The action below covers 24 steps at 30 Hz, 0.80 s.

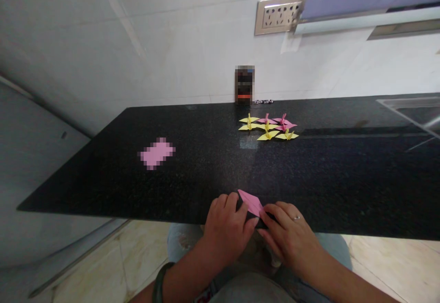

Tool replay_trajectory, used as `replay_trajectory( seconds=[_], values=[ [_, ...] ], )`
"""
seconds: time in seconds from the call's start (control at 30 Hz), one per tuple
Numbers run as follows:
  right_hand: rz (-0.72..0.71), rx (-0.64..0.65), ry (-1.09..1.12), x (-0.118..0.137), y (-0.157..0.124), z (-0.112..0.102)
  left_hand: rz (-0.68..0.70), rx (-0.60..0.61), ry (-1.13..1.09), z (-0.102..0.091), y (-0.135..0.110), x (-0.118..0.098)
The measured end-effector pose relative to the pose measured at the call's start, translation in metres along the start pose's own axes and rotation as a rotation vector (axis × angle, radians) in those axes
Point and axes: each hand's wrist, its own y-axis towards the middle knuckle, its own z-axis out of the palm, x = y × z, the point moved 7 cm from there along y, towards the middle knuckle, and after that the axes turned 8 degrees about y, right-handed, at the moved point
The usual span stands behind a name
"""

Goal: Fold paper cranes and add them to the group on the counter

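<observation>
A small piece of folded pink paper (250,202), pointed at its upper end, is held at the front edge of the dark counter. My left hand (227,220) has its fingers curled at the paper's left side, with the thumb by its lower edge. At the lower right corner, my right hand (288,232) pinches the paper between thumb and fingers; a ring is on one finger. Farther back on the counter stand several folded paper cranes, among them a yellow crane (268,135) and a pink crane (283,119).
A blurred-out pink paper stack (157,153) lies on the counter's left part. Against the wall leans a pixelated dark box-like object (244,85), beside a small beaded strand (264,101). A metal sink edge (405,106) is at right, with a socket panel (278,15) above.
</observation>
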Motion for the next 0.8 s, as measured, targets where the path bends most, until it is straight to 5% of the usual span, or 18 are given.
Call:
replay_trajectory(
  seconds=[0.2, 0.4, 0.5, 0.6, 0.8],
  values=[
    [-0.052, 0.098, 0.252, 0.027, 0.000, 0.000, 0.044, -0.046, 0.018, 0.003, 0.016, 0.004],
    [-0.116, 0.069, 0.194, -0.010, 0.008, -0.012, 0.215, -0.071, 0.009, 0.009, 0.028, 0.010],
    [-0.167, 0.093, 0.142, -0.018, 0.010, -0.007, 0.182, -0.116, 0.004, 0.006, 0.032, 0.016],
    [-0.159, 0.060, 0.153, -0.015, 0.014, -0.006, 0.092, -0.158, -0.015, 0.004, 0.024, 0.019],
    [-0.122, 0.123, 0.244, -0.007, 0.024, -0.001, 0.157, -0.058, -0.122, 0.021, -0.002, -0.006]
  ],
)
